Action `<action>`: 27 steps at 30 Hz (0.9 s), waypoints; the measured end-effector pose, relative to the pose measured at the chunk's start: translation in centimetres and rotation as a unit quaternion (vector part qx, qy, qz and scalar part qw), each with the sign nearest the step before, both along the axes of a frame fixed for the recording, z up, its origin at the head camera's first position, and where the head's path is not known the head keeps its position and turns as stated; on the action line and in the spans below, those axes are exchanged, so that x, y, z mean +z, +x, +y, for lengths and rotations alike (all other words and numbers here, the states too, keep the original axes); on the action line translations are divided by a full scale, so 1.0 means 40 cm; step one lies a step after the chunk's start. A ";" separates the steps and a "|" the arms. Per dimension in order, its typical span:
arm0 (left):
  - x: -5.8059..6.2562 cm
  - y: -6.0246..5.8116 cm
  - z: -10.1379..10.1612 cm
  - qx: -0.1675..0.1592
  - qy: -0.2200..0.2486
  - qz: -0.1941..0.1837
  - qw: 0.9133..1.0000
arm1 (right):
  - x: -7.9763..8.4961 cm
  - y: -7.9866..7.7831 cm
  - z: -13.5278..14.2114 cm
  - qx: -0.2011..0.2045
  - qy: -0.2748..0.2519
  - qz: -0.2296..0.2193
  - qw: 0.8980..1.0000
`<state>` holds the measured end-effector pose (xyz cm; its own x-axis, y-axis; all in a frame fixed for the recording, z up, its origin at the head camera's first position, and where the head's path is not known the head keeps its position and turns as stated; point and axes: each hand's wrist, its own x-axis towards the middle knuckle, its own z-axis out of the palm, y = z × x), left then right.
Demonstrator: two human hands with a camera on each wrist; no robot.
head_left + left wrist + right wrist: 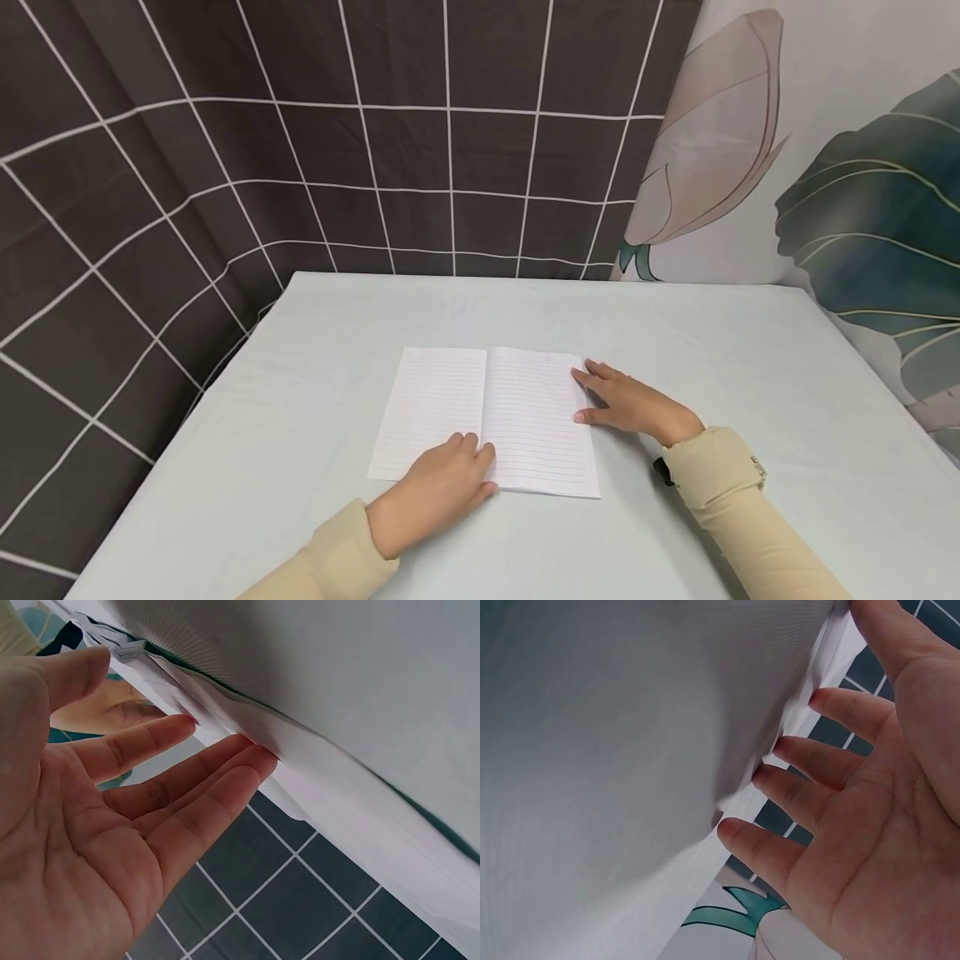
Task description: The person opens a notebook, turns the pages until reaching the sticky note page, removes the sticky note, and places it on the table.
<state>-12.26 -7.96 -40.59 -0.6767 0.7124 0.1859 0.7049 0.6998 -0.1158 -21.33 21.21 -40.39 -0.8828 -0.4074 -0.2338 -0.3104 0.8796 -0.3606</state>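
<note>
An opened notebook (pixel 536 417) with lined white pages lies flat on the white table, its middle fold running toward the person. On the lower part of the fold rests my left hand (pixel 444 483), fingertips touching the pages. In the left wrist view the left hand's fingers (pixel 202 799) are only slightly bent, with nothing gripped. My right hand (pixel 633 408) lies at the right edge of the right page, fingers spread and touching it. The right wrist view shows those fingers (pixel 802 795) fairly straight against the paper.
The white table (pixel 315 350) extends around the notebook on all sides. Behind and to the left hangs a dark curtain (pixel 405 150) with a white grid. A pale curtain with flower and leaf prints (pixel 727 192) hangs at the right. A dark band (pixel 663 472) is at the right wrist.
</note>
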 end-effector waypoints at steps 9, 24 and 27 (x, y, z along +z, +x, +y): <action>-0.004 0.001 0.009 0.006 -0.028 0.029 0.999 | 0.004 0.002 0.000 -0.002 -0.011 -0.006 1.000; -0.014 0.000 0.010 -0.001 -0.023 0.070 0.997 | 0.005 0.006 0.004 0.002 -0.014 0.003 1.000; -0.016 0.000 0.013 0.004 -0.019 0.070 0.997 | 0.007 0.006 0.005 0.003 -0.014 0.004 1.000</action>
